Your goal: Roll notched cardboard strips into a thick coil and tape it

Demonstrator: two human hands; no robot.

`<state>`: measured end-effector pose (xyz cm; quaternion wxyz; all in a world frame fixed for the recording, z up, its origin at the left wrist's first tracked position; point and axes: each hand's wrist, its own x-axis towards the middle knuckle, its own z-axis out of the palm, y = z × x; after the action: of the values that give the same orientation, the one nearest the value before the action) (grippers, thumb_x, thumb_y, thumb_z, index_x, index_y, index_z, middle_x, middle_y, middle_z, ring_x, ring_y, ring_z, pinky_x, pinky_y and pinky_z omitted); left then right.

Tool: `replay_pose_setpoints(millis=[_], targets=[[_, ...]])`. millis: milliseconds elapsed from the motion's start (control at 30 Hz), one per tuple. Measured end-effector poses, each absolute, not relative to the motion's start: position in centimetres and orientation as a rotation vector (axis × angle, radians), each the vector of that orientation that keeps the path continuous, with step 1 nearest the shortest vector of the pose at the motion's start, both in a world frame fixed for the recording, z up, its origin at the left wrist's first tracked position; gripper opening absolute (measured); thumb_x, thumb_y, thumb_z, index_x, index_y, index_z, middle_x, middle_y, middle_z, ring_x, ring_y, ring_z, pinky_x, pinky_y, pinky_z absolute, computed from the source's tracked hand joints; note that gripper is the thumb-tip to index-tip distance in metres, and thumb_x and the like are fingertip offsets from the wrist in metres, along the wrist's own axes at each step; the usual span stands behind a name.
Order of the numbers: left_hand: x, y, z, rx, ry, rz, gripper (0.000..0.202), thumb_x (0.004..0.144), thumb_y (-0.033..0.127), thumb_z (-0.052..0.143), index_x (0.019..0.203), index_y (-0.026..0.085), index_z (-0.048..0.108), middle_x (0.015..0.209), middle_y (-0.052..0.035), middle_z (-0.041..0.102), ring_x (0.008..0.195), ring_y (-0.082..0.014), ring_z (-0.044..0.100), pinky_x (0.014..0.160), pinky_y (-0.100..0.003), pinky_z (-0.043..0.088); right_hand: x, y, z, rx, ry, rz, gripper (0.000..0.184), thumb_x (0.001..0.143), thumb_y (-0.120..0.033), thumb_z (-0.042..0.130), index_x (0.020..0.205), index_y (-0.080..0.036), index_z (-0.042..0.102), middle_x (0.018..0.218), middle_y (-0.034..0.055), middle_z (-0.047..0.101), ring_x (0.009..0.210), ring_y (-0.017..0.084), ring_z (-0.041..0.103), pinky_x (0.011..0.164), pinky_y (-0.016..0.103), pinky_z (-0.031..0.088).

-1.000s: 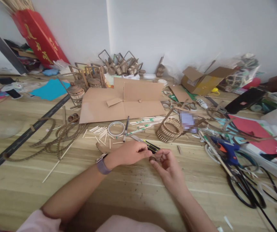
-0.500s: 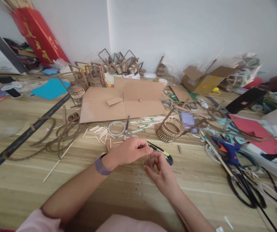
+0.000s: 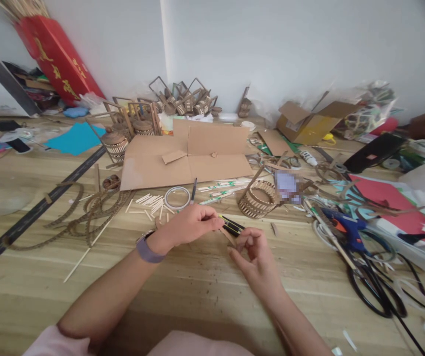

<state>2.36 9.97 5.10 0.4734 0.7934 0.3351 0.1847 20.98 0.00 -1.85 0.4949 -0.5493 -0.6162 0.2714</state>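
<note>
A short, thin brown strip (image 3: 229,238) runs between my two hands, above the table. One end is pinched in the fingertips of my left hand (image 3: 193,225), which wears a purple band at the wrist. The other end meets the curled thumb and fingers of my right hand (image 3: 255,257), closed on it. Just behind the strip lies a black and yellow-green utility knife (image 3: 232,226), partly hidden by my fingers. Beyond my right hand stands a small round slatted basket (image 3: 257,199) with a tall handle.
Short pale sticks (image 3: 153,203), a tape roll (image 3: 177,198) and a black pen (image 3: 193,189) lie past my left hand. Folded cardboard (image 3: 153,160) spreads behind them. Coiled brown strips (image 3: 90,212) are at left; a blue glue gun (image 3: 349,230) and black-handled scissors (image 3: 370,291) at right.
My hands have moved slightly apart, and more of the brown strip shows between them. My right hand has shifted a little right and down, my left a little left.
</note>
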Motion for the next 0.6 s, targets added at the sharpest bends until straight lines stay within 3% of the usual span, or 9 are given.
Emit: replay_pose_setpoints(millis=[100, 267, 467, 600], targets=[[1.8, 11.0, 4.8, 1.995, 0.818, 0.383, 0.038, 0.091, 0.045, 0.05, 0.066, 0.017, 0.055, 0.06, 0.0056, 0.046, 0.057, -0.011, 0.043, 0.054, -0.022, 0.032, 21.3, 0.0, -1.5, -1.336, -1.541, 0.601, 0.007, 0.084, -0.023, 0.061, 0.085, -0.024, 0.054, 0.072, -0.0007, 0.058, 0.063, 0.016, 0.057, 0.061, 0.028, 0.047], [1.4, 11.5, 4.5, 2.149, 0.832, 0.252, 0.032, 0.089, 0.034, 0.056, 0.062, 0.018, 0.058, 0.06, 0.0033, 0.055, 0.06, -0.0138, 0.049, 0.056, -0.024, 0.033, 21.7, 0.2, -1.3, -1.351, -1.616, 0.54, 0.002, 0.083, -0.023, 0.063, 0.084, -0.023, 0.064, 0.07, 0.0009, 0.064, 0.063, 0.018, 0.061, 0.061, 0.029, 0.049], [2.9, 9.1, 4.6, 2.262, 0.854, 0.247, 0.01, 0.088, 0.022, 0.058, 0.085, 0.017, 0.067, 0.088, -0.0074, 0.069, 0.087, -0.0255, 0.059, 0.073, -0.032, 0.038, 21.9, 0.2, -1.2, -1.372, -1.672, 0.514, 0.003, 0.082, -0.022, 0.063, 0.082, -0.024, 0.066, 0.07, 0.001, 0.065, 0.063, 0.018, 0.061, 0.061, 0.029, 0.049], [4.0, 7.9, 4.4, 2.229, 0.798, 0.213, 0.019, 0.089, 0.024, 0.057, 0.071, 0.018, 0.061, 0.074, -0.0042, 0.064, 0.073, -0.0215, 0.057, 0.063, -0.03, 0.035, 21.7, 0.1, -1.1, -1.361, -1.694, 0.531, 0.006, 0.083, -0.022, 0.062, 0.077, -0.024, 0.062, 0.067, 0.0003, 0.063, 0.062, 0.018, 0.06, 0.059, 0.028, 0.048]])
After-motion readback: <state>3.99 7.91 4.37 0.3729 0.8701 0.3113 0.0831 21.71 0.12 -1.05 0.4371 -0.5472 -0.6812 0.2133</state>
